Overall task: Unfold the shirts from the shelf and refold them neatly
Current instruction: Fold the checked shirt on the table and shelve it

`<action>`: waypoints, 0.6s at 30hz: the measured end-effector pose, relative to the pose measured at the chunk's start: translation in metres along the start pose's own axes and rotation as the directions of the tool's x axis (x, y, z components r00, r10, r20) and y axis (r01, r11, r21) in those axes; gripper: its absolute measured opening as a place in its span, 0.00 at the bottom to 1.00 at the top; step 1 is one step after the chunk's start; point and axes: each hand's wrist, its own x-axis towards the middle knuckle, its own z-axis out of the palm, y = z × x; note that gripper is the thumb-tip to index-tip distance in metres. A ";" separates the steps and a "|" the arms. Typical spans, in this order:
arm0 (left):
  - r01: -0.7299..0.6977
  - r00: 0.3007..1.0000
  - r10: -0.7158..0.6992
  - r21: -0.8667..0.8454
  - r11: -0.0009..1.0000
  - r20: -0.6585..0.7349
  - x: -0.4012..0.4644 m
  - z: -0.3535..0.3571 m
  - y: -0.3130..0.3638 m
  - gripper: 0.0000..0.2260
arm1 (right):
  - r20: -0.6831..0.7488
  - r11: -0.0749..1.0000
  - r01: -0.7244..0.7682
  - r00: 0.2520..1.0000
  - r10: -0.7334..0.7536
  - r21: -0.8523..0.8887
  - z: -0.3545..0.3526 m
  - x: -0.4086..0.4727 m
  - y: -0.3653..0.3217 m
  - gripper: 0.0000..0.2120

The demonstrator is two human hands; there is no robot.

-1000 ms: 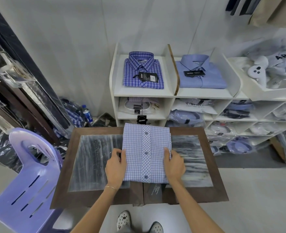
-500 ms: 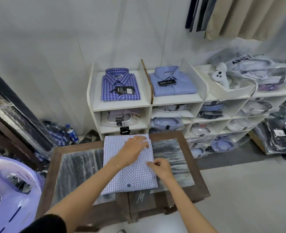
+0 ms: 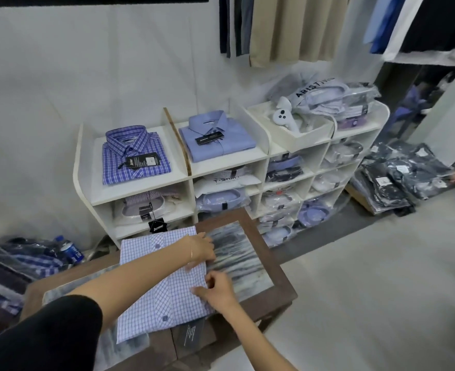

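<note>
While both hands work its right edge, the folded shirt lies flat on the surface:

Checked shirt [image 3: 162, 285]: folded into a rectangle, button placket up, on the dark-framed surface [image 3: 271, 266]; it spreads away to the left of both grips, and only its right edge is in them.

Left hand [image 3: 200, 249]: reaches across the shirt from the left and rests on the far right part of its edge. The grip is low and partly closed; thumb and fingers seem to pinch the cloth at the edge, though the fingertips are hard to make out.

Right hand [image 3: 219, 289]: sits nearer the person on the same right edge, just beside the left hand but apart from it. Fingers are curled, the thumb lies on top of the fabric, and the grip pinches the edge.

Black tag [image 3: 158, 226]: at the shirt's far end, beyond the left grip, hanging on a string from the shelf.

Shelf unit [image 3: 140, 194]: behind the surface, past both grips; a blue plaid shirt [image 3: 135, 153] and a plain blue shirt [image 3: 218, 136] lie folded on top, bagged shirts in the compartments below.
</note>
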 end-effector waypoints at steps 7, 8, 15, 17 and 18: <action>0.012 0.999 -0.013 0.023 1.000 0.046 0.006 -0.003 -0.003 0.24 | -0.066 0.997 -0.082 0.994 0.081 -0.004 0.001 -0.007 -0.001 0.15; 0.006 0.999 -0.006 0.021 1.000 0.035 0.004 -0.004 -0.004 0.24 | -0.057 0.997 -0.077 0.996 0.075 -0.017 0.002 -0.007 0.001 0.13; -0.023 0.997 0.021 -0.024 0.999 -0.072 0.003 -0.016 -0.006 0.20 | -0.112 0.999 -0.024 0.993 0.027 0.027 -0.013 -0.012 0.009 0.21; -0.007 0.992 0.002 -0.038 0.999 -0.127 0.003 -0.025 -0.005 0.19 | -0.154 0.999 -0.026 0.988 0.032 0.038 -0.025 -0.014 0.010 0.22; -0.002 0.988 -0.003 -0.037 0.999 -0.155 0.003 -0.030 -0.004 0.18 | -0.184 0.999 -0.024 0.982 0.030 0.036 -0.032 -0.014 0.009 0.22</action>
